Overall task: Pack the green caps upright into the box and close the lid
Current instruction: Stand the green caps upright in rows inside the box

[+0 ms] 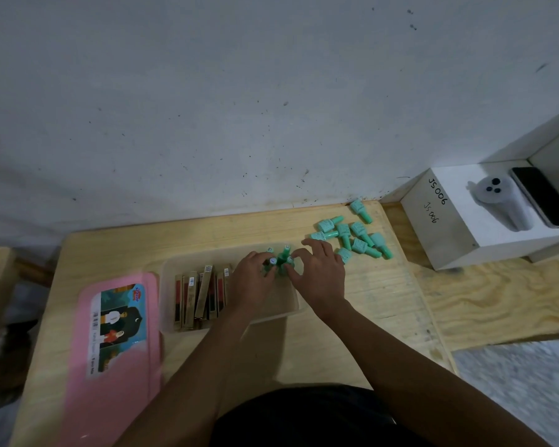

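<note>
A clear plastic box (171,321) sits mid-table. Its right part holds several upright green caps (284,253) clustered at the far side. My left hand (250,282) and my right hand (320,272) both reach into the box, fingers pinched on upright caps in that cluster. More green caps (352,235) lie on their sides in a loose pile on the table, just right of the box and beyond my right hand. The pink lid (117,346) with a printed label lies flat to the left of the box.
Several slim gold-and-red cartons (197,295) stand in the box's left part. A white box marked JS006 (446,227) with a grey device and a phone (544,196) stands at the right. The wall runs along the table's far edge.
</note>
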Demonstrator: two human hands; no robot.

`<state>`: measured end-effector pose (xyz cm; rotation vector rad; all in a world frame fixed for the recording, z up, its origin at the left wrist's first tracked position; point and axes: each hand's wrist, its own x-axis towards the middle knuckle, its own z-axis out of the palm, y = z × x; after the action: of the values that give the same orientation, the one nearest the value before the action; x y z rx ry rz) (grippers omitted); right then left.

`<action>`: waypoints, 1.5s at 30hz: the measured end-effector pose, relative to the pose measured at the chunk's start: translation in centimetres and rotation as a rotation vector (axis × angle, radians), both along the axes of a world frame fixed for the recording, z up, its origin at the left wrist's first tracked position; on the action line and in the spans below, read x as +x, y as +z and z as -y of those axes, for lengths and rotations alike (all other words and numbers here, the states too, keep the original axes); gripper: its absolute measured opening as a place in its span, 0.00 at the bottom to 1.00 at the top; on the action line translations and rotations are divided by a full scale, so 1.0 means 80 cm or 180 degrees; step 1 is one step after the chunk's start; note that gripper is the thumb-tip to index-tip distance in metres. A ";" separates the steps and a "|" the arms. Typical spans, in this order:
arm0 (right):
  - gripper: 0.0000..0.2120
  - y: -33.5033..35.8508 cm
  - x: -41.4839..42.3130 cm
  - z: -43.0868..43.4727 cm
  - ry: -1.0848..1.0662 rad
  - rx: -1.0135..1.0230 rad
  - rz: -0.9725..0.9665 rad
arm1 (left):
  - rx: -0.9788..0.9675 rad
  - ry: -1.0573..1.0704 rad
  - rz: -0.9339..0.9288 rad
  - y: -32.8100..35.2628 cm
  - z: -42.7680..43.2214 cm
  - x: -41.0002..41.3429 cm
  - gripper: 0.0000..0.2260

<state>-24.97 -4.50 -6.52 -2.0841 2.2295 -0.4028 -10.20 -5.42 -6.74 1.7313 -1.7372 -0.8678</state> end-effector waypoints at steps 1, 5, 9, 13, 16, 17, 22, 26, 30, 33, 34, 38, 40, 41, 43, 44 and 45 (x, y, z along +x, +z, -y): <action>0.14 0.001 -0.002 -0.001 0.0005 -0.0028 0.0034 | -0.0014 0.0021 -0.0011 0.000 -0.001 0.000 0.13; 0.13 0.010 -0.017 -0.012 -0.0114 -0.0270 0.0218 | -0.0339 0.0064 0.0070 0.008 -0.001 -0.001 0.13; 0.11 0.018 -0.060 -0.033 -0.0538 -0.0216 0.0502 | -0.0776 0.0049 0.0121 0.031 0.005 -0.014 0.11; 0.12 0.011 -0.120 -0.053 -0.0679 0.0563 0.0533 | -0.1116 -0.0122 0.0117 0.051 0.019 -0.047 0.08; 0.14 0.010 -0.150 -0.061 -0.0830 0.1174 0.0394 | -0.1178 -0.0349 0.0163 0.054 0.037 -0.078 0.07; 0.14 0.010 -0.157 -0.062 -0.0826 0.1235 0.0384 | -0.1158 -0.0460 0.0198 0.052 0.045 -0.088 0.07; 0.16 0.011 -0.165 -0.043 -0.0377 0.1327 0.0155 | -0.0175 -0.1139 0.1192 0.036 0.091 -0.135 0.18; 0.18 0.008 -0.161 -0.008 0.0350 0.1191 -0.0063 | 0.0299 -0.1427 0.2003 0.020 0.116 -0.155 0.21; 0.21 0.001 -0.151 0.026 0.0872 0.1155 -0.0271 | 0.0342 -0.1515 0.2379 0.005 0.132 -0.165 0.19; 0.22 -0.007 -0.152 0.044 0.1136 0.1193 -0.0458 | 0.0394 -0.1508 0.2373 -0.002 0.143 -0.170 0.18; 0.21 -0.008 -0.153 0.049 0.1183 0.1223 -0.0513 | 0.0439 -0.1497 0.2348 -0.003 0.146 -0.172 0.18; 0.16 -0.015 -0.157 0.057 0.1237 0.1183 -0.0614 | 0.0670 -0.1449 0.2152 -0.008 0.149 -0.176 0.20; 0.15 -0.019 -0.156 0.056 0.1198 0.1153 -0.0562 | 0.0806 -0.1401 0.1962 -0.009 0.148 -0.176 0.18; 0.15 -0.021 -0.156 0.055 0.1152 0.1164 -0.0502 | 0.0859 -0.1376 0.1837 -0.008 0.147 -0.175 0.18; 0.15 -0.022 -0.155 0.051 0.0939 0.1161 -0.0321 | 0.0908 -0.1307 0.1509 -0.004 0.144 -0.172 0.16; 0.15 -0.021 -0.154 0.048 0.0762 0.1156 -0.0204 | 0.0896 -0.1276 0.1338 -0.001 0.144 -0.170 0.15; 0.15 -0.019 -0.153 0.045 0.0529 0.1139 -0.0060 | 0.0869 -0.1256 0.1177 0.003 0.143 -0.168 0.14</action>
<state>-37.24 -8.09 -8.02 -2.0591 1.9407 0.0268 -23.65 -16.86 -6.47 1.8402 -2.3547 -1.0394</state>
